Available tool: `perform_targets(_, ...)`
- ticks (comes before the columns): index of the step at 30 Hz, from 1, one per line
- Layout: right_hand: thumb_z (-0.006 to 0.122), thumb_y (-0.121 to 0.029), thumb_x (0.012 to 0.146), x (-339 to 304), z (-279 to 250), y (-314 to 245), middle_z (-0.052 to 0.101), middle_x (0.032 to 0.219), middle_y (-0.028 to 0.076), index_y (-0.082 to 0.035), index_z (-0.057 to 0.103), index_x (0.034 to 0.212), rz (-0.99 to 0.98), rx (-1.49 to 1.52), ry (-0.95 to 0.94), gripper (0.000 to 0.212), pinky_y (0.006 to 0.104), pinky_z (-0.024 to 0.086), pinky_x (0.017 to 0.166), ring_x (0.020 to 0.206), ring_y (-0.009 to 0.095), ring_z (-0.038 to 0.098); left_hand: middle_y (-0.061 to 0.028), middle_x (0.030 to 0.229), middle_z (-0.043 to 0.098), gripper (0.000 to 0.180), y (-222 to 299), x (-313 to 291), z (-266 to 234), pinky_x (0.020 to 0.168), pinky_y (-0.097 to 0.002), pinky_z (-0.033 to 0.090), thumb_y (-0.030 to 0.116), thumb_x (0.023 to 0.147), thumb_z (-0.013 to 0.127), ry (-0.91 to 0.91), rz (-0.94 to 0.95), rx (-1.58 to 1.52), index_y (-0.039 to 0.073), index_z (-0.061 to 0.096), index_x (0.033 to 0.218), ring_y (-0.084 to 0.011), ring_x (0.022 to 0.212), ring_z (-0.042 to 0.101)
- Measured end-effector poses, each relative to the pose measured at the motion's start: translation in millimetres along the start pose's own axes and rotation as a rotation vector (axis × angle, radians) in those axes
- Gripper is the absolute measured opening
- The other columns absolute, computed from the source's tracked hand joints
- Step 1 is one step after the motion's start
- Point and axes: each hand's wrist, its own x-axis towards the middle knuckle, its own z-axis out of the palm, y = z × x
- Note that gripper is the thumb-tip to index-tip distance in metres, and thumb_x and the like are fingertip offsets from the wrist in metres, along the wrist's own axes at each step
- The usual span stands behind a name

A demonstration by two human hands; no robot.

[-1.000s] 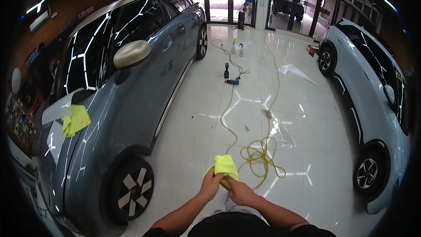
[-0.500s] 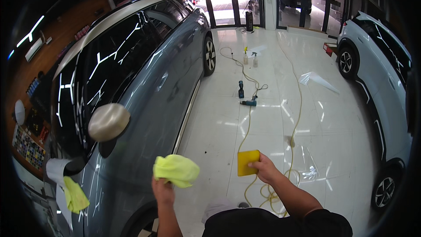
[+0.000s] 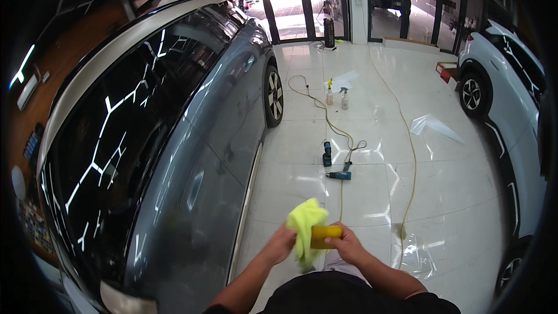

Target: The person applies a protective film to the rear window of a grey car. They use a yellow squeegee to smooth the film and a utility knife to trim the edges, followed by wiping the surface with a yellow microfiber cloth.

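In front of my body, my left hand [image 3: 282, 243] is closed on a bright yellow-green cloth [image 3: 306, 221], which is bunched at the top and hangs down below the fingers. My right hand [image 3: 351, 246] grips a flat yellow squeegee card [image 3: 325, 234] by its right end. The cloth meets the card's left end and covers part of it. Both hands are close together over the floor, to the right of the grey-blue car [image 3: 200, 157] and apart from its side.
Two blue-and-black power tools [image 3: 339, 175] lie on the white tiled floor ahead, beside a long yellowish hose [image 3: 414, 166]. Farther off stand two spray bottles [image 3: 344, 102]. Clear film [image 3: 433, 125] lies toward the pale car [image 3: 514, 116] at right. A red box [image 3: 447, 74] sits near its wheel.
My hands have come together: the left moved right with the cloth, the right came slightly lower with the card. Cloth and card now meet. The view has moved forward along the grey-blue car.
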Motion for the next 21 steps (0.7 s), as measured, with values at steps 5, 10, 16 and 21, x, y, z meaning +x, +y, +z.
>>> perform_targets(5, 0.056, -0.005, 0.096, 134, -38, -22, 0.062, 0.124, 0.011, -0.002, 0.053, 0.129, -0.029, 0.291, 0.184, 0.034, 0.0364, 0.050, 0.098, 0.112, 0.021, 0.061, -0.0106, 0.134, 0.057, 0.059, 38, 169, -6, 0.104, -0.0362, 0.045, 0.042, 0.103, 0.054, -0.037, -0.296, 0.392, 0.000, 0.043, 0.144, -0.0210, 0.122, 0.055)
perform_targets(10, 0.054, 0.003, 0.092, 278, -124, -39, 0.060, 0.126, 0.011, -0.003, 0.053, 0.129, -0.014, 0.539, 0.220, 0.038, 0.0412, 0.048, 0.101, 0.115, 0.025, 0.060, -0.0144, 0.134, 0.058, 0.054, 56, 302, -86, 0.101, -0.0396, 0.051, 0.039, 0.105, 0.051, 0.230, -0.382, -0.022, -0.001, 0.046, 0.140, -0.0260, 0.120, 0.061)
perform_targets(16, 0.055, 0.000, 0.092, 463, -178, -151, 0.061, 0.119, 0.010, -0.001, 0.052, 0.129, -0.043, 0.402, 0.225, 0.037, 0.0378, 0.048, 0.097, 0.112, 0.023, 0.060, -0.0138, 0.128, 0.062, 0.048, 270, 356, -126, 0.097, -0.0444, 0.054, 0.029, 0.101, 0.059, 0.695, 0.164, 0.035, -0.001, 0.049, 0.137, -0.0274, 0.116, 0.063)
perform_targets(21, 0.056, -0.002, 0.093, 628, -178, -205, 0.061, 0.119, 0.008, -0.002, 0.051, 0.130, -0.189, 0.340, 0.100, 0.037, 0.0353, 0.046, 0.099, 0.111, 0.020, 0.059, -0.0160, 0.135, 0.057, 0.050, 407, 396, -154, 0.098, -0.0447, 0.053, 0.028, 0.101, 0.060, 0.965, 0.862, 0.047, 0.003, 0.045, 0.142, -0.0292, 0.120, 0.060)
